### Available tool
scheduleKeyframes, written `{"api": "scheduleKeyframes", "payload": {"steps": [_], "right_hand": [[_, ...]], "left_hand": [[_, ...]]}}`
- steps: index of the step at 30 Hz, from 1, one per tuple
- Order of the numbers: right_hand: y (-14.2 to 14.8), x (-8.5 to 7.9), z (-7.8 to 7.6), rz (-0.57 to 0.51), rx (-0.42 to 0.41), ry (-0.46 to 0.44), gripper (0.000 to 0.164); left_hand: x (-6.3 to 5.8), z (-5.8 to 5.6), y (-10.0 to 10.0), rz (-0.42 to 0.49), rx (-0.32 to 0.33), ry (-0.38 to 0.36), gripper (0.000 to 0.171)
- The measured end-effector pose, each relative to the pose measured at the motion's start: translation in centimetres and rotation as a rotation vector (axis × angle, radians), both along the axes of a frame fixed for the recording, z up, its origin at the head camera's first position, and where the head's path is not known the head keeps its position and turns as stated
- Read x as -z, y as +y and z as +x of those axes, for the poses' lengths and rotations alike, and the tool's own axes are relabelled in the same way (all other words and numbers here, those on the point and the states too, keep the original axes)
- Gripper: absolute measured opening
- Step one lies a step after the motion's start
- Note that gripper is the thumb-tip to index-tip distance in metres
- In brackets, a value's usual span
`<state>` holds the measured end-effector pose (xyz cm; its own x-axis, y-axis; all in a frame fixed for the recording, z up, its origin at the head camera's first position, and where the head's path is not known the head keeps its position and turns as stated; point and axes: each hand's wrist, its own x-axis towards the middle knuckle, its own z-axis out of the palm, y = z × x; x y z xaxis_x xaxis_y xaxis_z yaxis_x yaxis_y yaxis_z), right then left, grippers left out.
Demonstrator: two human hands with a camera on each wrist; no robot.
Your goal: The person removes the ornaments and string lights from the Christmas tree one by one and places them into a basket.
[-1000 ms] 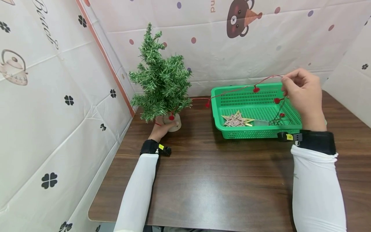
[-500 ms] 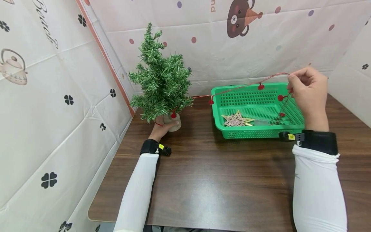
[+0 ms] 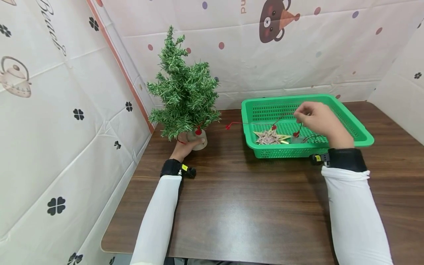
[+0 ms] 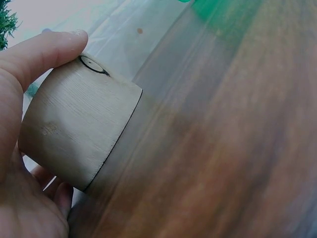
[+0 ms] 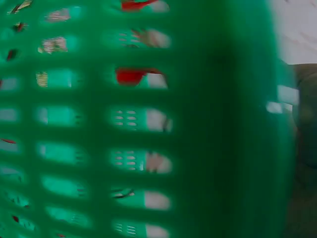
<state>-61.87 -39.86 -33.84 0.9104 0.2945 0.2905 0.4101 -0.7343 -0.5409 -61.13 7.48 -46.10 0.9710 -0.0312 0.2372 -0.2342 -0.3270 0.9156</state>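
Observation:
A small green artificial Christmas tree (image 3: 185, 92) stands at the back left on a round wooden base (image 4: 84, 119). My left hand (image 3: 182, 149) grips that base, thumb along its top edge in the left wrist view. Above the green basket (image 3: 246, 129), my right hand (image 3: 319, 119) pinches a thin red string garland (image 3: 235, 123) with red pompoms. The string runs slack from near the tree, over the basket wall and up to those fingertips. One red pompom (image 3: 198, 131) hangs at the tree's lower branches. In the right wrist view the blurred basket wall (image 5: 218, 119) hides most of the right hand.
A glittery star ornament (image 3: 269, 137) lies in the basket, with a gold piece and a small clear packet (image 3: 299, 140) beside it. The brown wooden table (image 3: 232, 206) meets printed cloth walls (image 3: 205, 25) at the back and left.
My right hand has moved from above the basket's right end leftward and down with the garland. The string, stretched toward the tree before, now sags. My left hand and the tree stay put.

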Motion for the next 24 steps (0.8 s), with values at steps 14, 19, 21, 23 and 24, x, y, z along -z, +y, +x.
{"api": "scheduleKeyframes", "payload": {"steps": [14,19,21,23,24], "right_hand": [[4.0,1.9,0.8,-0.213,-0.111,0.138,0.021],[4.5,2.3,0.9,-0.258,-0.145,0.16,0.021],[4.7,2.3,0.9,-0.273,-0.153,0.173,0.021],[4.8,2.3,0.9,-0.283,-0.147,0.183,0.023],[4.9,2.3,0.9,-0.283,-0.142,0.185,0.028]], "left_hand": [[-2.3,-1.9,-0.8,0.018,0.006,0.122,0.076],[-0.5,-0.4,-0.2,0.007,-0.004,0.087,0.082],[-0.3,-0.4,-0.2,0.0,-0.01,0.072,0.082],[-0.2,-0.3,-0.1,-0.002,-0.014,0.068,0.081],[-0.2,-0.3,-0.1,-0.002,-0.015,0.069,0.08]]}}
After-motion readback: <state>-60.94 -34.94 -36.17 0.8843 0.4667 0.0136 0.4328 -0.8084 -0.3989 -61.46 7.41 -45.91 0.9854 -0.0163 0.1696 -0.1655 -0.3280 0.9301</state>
